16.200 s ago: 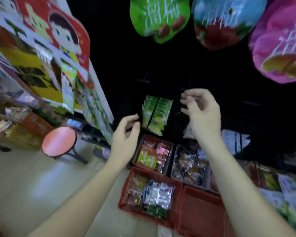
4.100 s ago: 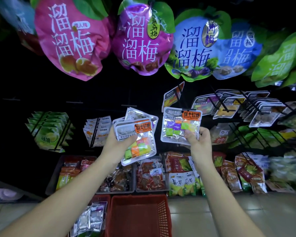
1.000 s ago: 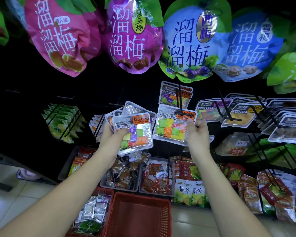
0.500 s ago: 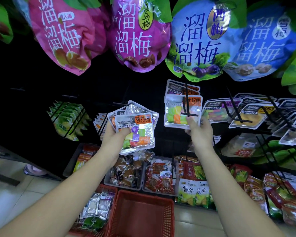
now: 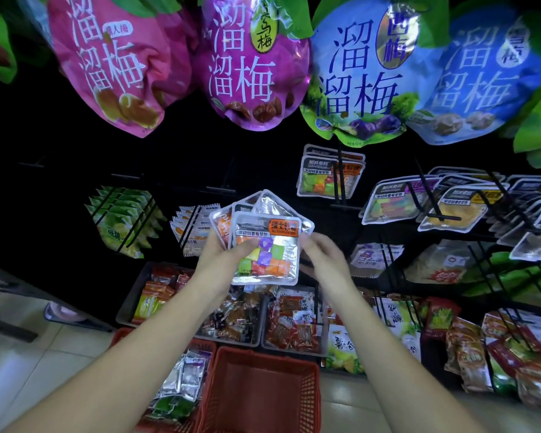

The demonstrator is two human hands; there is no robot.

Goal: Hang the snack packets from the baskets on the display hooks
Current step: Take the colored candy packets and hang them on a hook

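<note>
Packet of coloured sweets now hangs on hook, let go since half second ago. Our right grip, empty, fingers loose, back beside stack pinched in our left grip. We judge next packet due.

Pale glossy tiled floor bottom left; black display wall behind; light dim, bluish.

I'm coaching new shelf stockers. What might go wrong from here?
The left hand holds several candy packets fanned in one grip; if the right hand pulls the front one, others may slip out. The hook above already bears matching packets, so a rushed push might miss its thin tip or tear the foil.
</note>
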